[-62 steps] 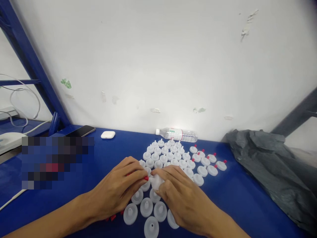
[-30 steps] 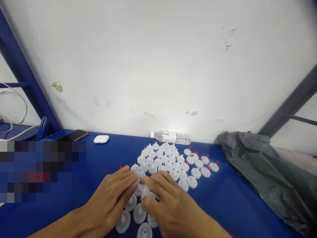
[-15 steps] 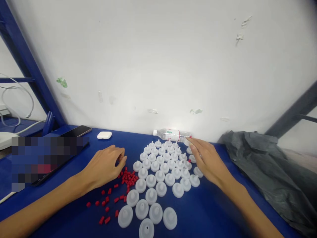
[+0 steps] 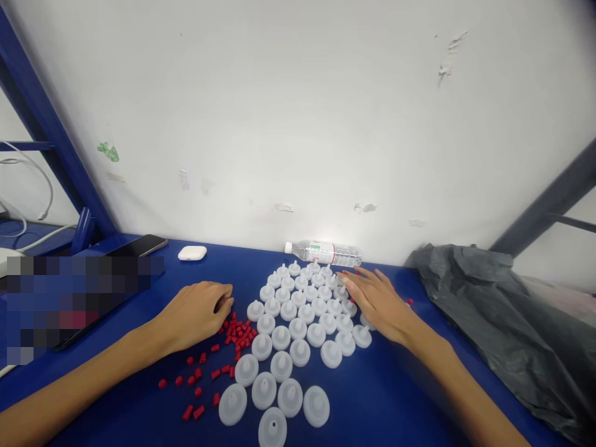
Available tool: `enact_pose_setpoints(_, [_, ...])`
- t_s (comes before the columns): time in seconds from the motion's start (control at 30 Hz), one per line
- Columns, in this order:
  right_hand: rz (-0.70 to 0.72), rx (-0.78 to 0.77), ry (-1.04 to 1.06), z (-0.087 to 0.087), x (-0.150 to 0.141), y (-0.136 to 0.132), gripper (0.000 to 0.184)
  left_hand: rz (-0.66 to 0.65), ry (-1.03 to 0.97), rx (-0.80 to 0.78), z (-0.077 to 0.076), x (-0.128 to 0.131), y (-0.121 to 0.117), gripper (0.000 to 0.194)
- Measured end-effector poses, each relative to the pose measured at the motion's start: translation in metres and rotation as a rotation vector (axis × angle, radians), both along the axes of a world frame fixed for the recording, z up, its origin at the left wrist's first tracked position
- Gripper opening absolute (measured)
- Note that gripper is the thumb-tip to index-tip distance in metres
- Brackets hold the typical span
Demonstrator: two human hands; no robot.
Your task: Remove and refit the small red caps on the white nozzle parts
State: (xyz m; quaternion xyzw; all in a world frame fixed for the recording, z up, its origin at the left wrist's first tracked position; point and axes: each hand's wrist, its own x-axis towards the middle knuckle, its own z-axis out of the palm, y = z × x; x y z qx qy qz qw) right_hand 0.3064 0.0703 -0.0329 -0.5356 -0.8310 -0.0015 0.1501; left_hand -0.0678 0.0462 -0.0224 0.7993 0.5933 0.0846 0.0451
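Left hand [image 4: 198, 315]: loosely curled, any hold unclear, just above small red caps [image 4: 239, 333] | Right hand [image 4: 378, 301]: fingers spread over white nozzled discs [image 4: 298, 329], most leftward | Risk: low sideways sweep could knock discs askew

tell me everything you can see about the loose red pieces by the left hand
The loose red pieces are small, stubby and roughly cylindrical, and look like plastic. They lie on the blue table, many bunched in a heap beside the left hand, others scattered nearer the person, several on their sides. White discs lie just to their right. Whether the hand touches any is unclear.
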Motion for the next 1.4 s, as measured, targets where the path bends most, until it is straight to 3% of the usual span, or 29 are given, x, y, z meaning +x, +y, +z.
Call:
enact_pose_setpoints(0.27, [-0.027, 0.224, 0.017, 0.020, -0.002, 0.000, 0.037, 0.006, 0.023, 0.002, -0.001, 0.000, 0.002, 0.031])
enact_pose_setpoints(0.63, [-0.049, 0.191, 0.022, 0.009, -0.011, 0.001, 0.024, 0.088, -0.010, -0.011, -0.003, 0.001, 0.006, 0.036])
enact_pose_setpoints(0.97, [-0.067, 0.213, 0.234, 0.021, -0.020, -0.013, 0.020, 0.064, -0.039, 0.016, -0.008, -0.002, 0.010, 0.042])
enact_pose_setpoints(1.17, [0.046, 0.176, 0.355, 0.020, -0.031, -0.020, 0.013, 0.039, -0.085, 0.045, -0.005, 0.000, 0.009, 0.041])
enact_pose_setpoints(1.4, [0.161, 0.325, 0.255, 0.022, -0.045, -0.030, 0.014, 0.016, -0.351, 0.131, 0.001, 0.004, 0.004, 0.033])
